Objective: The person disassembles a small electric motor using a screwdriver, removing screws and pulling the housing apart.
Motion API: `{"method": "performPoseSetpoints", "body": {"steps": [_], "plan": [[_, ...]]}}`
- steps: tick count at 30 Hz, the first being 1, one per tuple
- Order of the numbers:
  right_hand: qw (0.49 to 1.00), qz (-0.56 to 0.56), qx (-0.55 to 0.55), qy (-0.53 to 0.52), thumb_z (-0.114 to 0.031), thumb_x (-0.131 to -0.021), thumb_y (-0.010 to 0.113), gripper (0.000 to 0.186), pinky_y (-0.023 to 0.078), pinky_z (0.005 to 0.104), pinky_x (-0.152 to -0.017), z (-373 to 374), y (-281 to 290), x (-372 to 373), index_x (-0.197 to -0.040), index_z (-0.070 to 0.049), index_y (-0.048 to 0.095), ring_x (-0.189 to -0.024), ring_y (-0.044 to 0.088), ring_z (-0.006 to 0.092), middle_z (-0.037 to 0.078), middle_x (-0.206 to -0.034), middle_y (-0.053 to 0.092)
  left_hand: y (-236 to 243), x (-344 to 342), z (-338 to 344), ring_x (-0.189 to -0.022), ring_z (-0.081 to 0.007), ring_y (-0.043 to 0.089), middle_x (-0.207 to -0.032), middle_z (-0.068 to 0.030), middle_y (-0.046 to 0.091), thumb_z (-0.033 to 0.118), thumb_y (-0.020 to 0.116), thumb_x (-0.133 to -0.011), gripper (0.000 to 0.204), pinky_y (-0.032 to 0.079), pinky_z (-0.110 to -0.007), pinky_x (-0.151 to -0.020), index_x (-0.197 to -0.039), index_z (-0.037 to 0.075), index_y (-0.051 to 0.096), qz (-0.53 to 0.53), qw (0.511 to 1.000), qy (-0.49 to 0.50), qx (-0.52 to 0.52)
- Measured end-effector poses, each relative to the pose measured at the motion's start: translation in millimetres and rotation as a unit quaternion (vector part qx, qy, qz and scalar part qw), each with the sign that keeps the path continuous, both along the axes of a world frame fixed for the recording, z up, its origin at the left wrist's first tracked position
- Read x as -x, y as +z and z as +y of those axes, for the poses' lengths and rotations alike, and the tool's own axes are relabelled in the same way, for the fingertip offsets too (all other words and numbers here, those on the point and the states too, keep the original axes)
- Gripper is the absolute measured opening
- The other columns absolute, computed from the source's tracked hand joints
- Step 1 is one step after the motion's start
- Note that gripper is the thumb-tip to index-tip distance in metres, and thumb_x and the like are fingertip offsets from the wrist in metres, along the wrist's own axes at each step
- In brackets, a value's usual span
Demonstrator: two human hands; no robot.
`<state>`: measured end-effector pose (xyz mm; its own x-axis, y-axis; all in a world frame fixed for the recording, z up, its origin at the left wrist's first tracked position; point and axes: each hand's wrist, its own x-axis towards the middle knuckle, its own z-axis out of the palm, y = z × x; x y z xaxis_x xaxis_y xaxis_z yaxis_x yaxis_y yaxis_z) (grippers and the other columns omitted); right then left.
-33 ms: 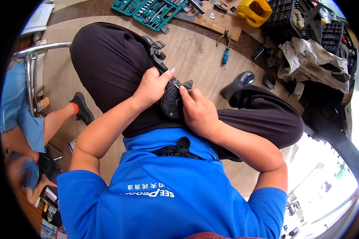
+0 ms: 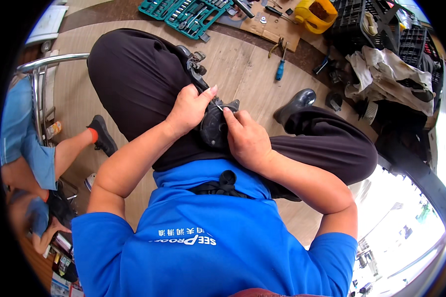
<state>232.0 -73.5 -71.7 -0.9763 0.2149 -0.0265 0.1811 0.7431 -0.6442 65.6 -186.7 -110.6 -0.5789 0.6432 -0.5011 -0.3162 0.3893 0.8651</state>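
A black mechanical part [image 2: 213, 127] with a rounded housing and a long jointed arm lies across my lap. My left hand [image 2: 186, 110] is closed around the arm near the housing, its thumb pointing up along it. Over the housing's right side, my right hand [image 2: 250, 141] is closed in a pinch. A thin shiny metal piece [image 2: 219, 107] shows between the fingertips of my right hand and the part. Its other end is hidden, so its kind cannot be made out. Both hands are close together, nearly touching.
Ahead on the floor are an open green socket set [image 2: 191, 20], pliers [image 2: 276, 47], a blue-handled screwdriver [image 2: 281, 67] and a yellow container [image 2: 316, 15]. Black crates [image 2: 359, 22] and a dirty cloth [image 2: 389, 79] stand right. A person's leg [image 2: 74, 151] is at left.
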Motion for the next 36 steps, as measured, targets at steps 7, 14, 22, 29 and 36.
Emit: {"method": "performPoseSetpoints", "body": {"steps": [7, 14, 22, 29, 36], "plan": [[0.992, -0.044, 0.116, 0.009, -0.021, -0.091, 0.067, 0.042, 0.055, 0.0461, -0.079, 23, 24, 7, -0.127, -0.001, 0.061, -0.092, 0.064, 0.0399, 0.020, -0.107, 0.060, 3, 1, -2, -0.062, -0.0055, 0.049, -0.065, 0.0035, 0.056, 0.025, 0.064, -0.100, 0.037, 0.043, -0.030, -0.056, -0.072, 0.001, 0.061, -0.003, 0.999, -0.029, -0.022], [0.988, -0.034, 0.053, -0.143, -0.036, -0.095, 0.066, 0.038, 0.055, 0.0422, -0.075, 172, -13, 51, -0.107, -0.001, 0.073, -0.082, 0.070, 0.0332, 0.019, -0.091, 0.072, 14, 6, -2, -0.092, -0.0154, 0.066, -0.090, -0.0057, 0.067, 0.021, 0.058, -0.104, 0.020, 0.053, -0.030, -0.083, -0.095, 0.004, 0.056, -0.124, 0.984, -0.101, -0.082], [0.802, -0.385, 0.449, -0.082, -0.065, -0.101, 0.044, 0.074, 0.059, 0.0458, -0.079, 190, -156, 45, -0.147, -0.008, 0.049, -0.095, 0.070, 0.0308, 0.020, -0.134, 0.061, 22, 7, 8, -0.093, -0.0158, 0.070, -0.093, -0.0085, 0.070, 0.015, 0.058, -0.104, 0.016, 0.055, -0.031, -0.085, -0.094, 0.002, 0.056, -0.154, 0.984, -0.064, -0.061], [0.874, -0.477, -0.086, 0.028, -0.036, -0.092, 0.069, 0.039, 0.054, 0.0476, -0.086, 252, -234, -2, -0.088, 0.002, 0.074, -0.098, 0.067, 0.0420, 0.026, -0.099, 0.071, 18, 4, 7, -0.097, -0.0233, 0.071, -0.097, -0.0161, 0.073, 0.028, 0.056, -0.106, 0.028, 0.055, -0.038, -0.091, -0.098, 0.002, 0.055, -0.166, 0.983, -0.047, -0.066], [0.905, -0.424, -0.038, -0.013, -0.013, -0.088, 0.061, 0.019, 0.058, 0.0455, -0.087, 177, -287, 30, -0.094, -0.002, 0.074, -0.102, 0.070, 0.0376, 0.022, -0.107, 0.072, 17, 3, 10, -0.098, -0.0269, 0.071, -0.096, -0.0193, 0.073, 0.030, 0.055, -0.106, 0.031, 0.056, -0.040, -0.092, -0.094, 0.002, 0.053, -0.178, 0.983, -0.024, -0.041]]}}
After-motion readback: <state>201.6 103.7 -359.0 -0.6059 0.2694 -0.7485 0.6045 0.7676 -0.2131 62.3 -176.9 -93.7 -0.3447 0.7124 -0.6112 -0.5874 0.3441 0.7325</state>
